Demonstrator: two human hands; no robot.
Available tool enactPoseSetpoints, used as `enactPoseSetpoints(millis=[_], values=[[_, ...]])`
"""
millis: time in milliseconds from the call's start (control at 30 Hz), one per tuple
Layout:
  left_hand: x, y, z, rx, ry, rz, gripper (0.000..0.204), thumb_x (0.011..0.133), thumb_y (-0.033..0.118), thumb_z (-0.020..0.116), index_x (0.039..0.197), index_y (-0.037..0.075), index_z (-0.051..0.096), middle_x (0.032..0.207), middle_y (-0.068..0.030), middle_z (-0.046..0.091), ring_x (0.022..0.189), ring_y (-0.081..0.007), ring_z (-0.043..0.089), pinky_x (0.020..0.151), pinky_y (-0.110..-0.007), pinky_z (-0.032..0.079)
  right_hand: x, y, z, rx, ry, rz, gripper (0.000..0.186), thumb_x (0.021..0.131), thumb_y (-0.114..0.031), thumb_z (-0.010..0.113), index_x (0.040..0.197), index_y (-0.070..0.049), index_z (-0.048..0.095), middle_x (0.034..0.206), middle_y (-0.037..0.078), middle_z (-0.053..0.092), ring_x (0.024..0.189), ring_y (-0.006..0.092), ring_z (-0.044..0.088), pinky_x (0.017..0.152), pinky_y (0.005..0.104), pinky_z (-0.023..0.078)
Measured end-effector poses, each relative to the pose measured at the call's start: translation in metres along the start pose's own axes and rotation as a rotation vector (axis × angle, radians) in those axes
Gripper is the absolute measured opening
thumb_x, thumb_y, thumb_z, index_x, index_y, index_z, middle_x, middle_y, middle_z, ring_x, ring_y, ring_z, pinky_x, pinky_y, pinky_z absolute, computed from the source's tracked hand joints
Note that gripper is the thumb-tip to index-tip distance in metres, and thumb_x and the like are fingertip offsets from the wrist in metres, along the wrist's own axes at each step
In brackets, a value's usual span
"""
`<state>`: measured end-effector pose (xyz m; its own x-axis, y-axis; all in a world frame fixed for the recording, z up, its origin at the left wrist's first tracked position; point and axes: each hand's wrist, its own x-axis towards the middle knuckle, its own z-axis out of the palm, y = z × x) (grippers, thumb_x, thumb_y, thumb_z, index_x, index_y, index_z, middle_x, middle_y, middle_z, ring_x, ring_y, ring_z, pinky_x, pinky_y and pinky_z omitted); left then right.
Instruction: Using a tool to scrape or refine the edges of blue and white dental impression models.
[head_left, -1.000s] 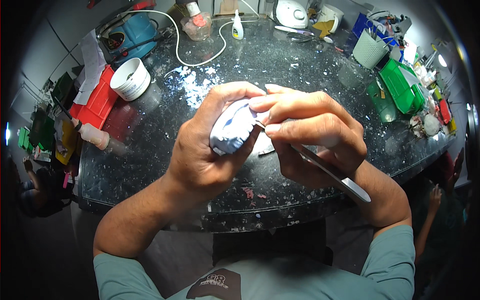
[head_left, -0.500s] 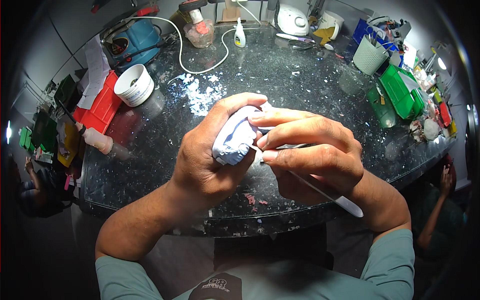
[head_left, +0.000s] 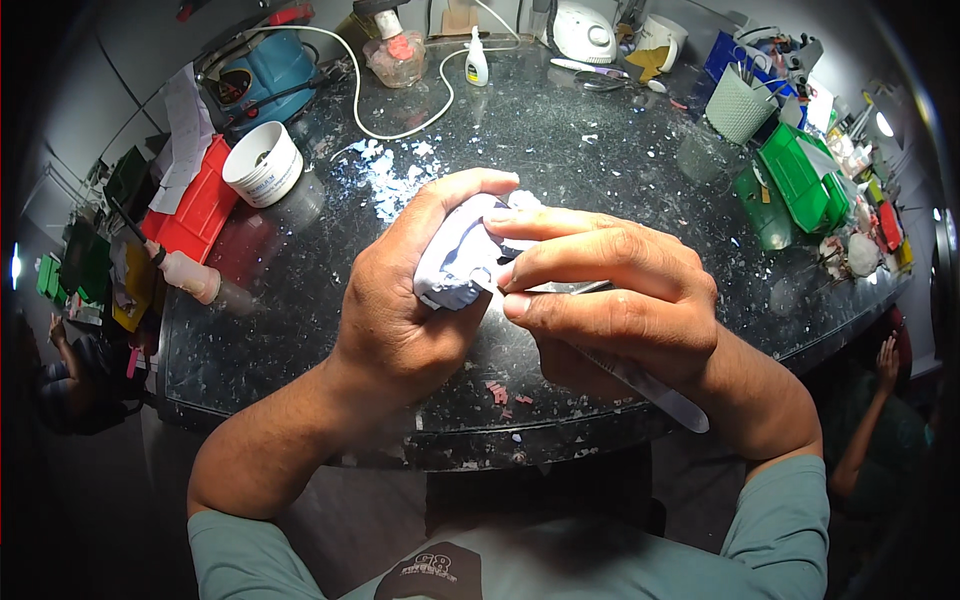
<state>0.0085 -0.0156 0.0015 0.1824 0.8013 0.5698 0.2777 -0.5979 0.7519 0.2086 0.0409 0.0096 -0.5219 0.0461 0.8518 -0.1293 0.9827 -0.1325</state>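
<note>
Left hand (head_left: 388, 290), curled round the pale cast (head_left: 452, 262), risks nicks if the tool (head_left: 674, 403) pinched by the right hand (head_left: 632, 290) slips.

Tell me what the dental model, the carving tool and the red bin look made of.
Dental model: probably plaster, matte, given its pale, chalky surface. Carving tool: likely metal, smooth, with a greyish shine along it. Red bin: apparently plastic, slightly glossy, evenly coloured with crisp edges.

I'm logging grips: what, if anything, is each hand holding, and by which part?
The left hand holds a pale dental model around its left side; the right hand holds a slim tool near the end toward the model.
</note>
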Motion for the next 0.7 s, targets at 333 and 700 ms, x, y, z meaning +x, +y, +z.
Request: enactPoseSetpoints(millis=[333,700], values=[[0.0002,-0.0014,0.0002,-0.015,-0.006,0.008,0.049,0.085,0.001,0.063,0.133,0.000,0.053,0.124,-0.0149,0.062,0.116,-0.0211,0.062,0.099,-0.032,0.049,-0.0001,0.0008,0.0014,0.019,0.025,0.006,0.027,0.072,-0.008,0.078,0.097,-0.002,0.071,0.100,0.014,0.069,0.103,0.0340,0.071,0.083,0.0414,0.060],[0.0001,-0.0007,-0.0005,-0.023,-0.020,-0.020,0.047,0.086,0.002,0.063,0.132,0.001,0.053,0.121,-0.0144,0.062,0.114,-0.0208,0.063,0.096,-0.032,0.050,-0.0002,0.0009,0.0022,0.023,0.030,0.020,0.027,0.071,-0.007,0.078,0.096,-0.001,0.070,0.100,0.014,0.069,0.104,0.0344,0.071,0.083,0.0417,0.059]])
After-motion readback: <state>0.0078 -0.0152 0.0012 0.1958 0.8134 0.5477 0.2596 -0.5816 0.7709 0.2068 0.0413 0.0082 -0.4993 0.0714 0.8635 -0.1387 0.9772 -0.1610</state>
